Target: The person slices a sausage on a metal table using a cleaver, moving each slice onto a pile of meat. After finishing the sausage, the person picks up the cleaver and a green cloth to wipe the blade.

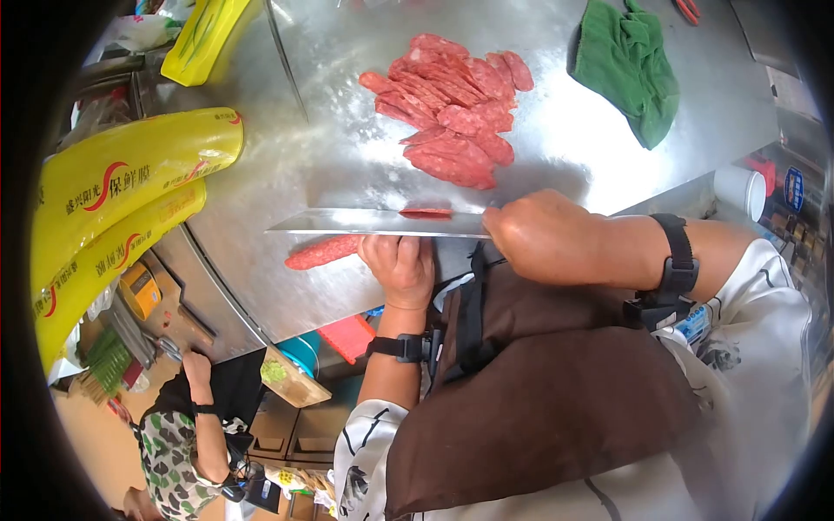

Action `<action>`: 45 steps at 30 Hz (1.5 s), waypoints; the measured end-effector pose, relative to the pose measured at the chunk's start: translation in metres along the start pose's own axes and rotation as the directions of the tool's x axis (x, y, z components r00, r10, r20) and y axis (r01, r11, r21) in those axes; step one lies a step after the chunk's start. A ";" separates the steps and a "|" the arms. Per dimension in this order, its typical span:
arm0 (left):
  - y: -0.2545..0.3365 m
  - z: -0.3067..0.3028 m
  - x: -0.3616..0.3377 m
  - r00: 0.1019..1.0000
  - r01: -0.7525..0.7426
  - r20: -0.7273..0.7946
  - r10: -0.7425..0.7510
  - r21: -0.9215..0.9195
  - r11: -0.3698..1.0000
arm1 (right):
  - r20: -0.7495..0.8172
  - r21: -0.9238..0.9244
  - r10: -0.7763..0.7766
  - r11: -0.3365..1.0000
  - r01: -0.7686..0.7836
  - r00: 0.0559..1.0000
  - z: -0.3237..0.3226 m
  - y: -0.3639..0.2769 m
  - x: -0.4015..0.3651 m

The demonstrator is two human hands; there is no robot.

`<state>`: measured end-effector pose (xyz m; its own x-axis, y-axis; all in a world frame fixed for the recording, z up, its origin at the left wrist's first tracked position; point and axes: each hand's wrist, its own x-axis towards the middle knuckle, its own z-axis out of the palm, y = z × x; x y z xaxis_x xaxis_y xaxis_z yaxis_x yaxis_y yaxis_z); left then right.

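Note:
My right hand (543,236) is closed round the handle end of a wide-bladed kitchen knife (347,222), its blade stretching left across the metal table. A thin slice of sausage (426,213) clings to the blade's far side. Just behind the blade, my left hand (398,265) has its fingers curled over a red, white-flecked sausage (321,253), whose rounded end sticks out to the left. Beyond the knife lies a loose heap of sausage slices (456,104). The knife handle is hidden in my fist.
A green cloth (627,74) lies at the far right of the metal table (330,156). Large yellow cling-film rolls (130,169) and a yellow tray (204,39) are on the left. At lower left, a person in a camouflage shirt (178,460) works beside a cutting board (295,380).

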<state>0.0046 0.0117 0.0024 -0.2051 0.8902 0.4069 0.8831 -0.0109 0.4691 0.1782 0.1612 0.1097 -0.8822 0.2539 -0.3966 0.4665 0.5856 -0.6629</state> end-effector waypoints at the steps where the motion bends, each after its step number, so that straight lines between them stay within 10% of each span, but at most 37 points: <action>1: 0.001 -0.001 0.000 1.000 0.001 -0.006 -0.001 -0.001 1.000 | 0.013 -0.010 0.012 1.000 -0.011 1.000 0.000 0.003 -0.006; 14: 0.004 -0.008 0.008 1.000 0.007 0.000 -0.007 -0.041 0.999 | -0.113 0.038 0.242 0.970 -0.239 0.964 -0.005 0.014 -0.051; 45: -0.007 -0.004 -0.007 1.000 -0.007 0.018 0.007 -0.006 1.000 | 0.055 0.063 -0.003 0.998 -0.001 0.998 -0.011 -0.008 -0.024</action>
<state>-0.0017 0.0041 -0.0008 -0.1911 0.8983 0.3957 0.8821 -0.0197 0.4706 0.1948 0.1588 0.1319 -0.8786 0.2099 -0.4291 0.4705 0.5354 -0.7014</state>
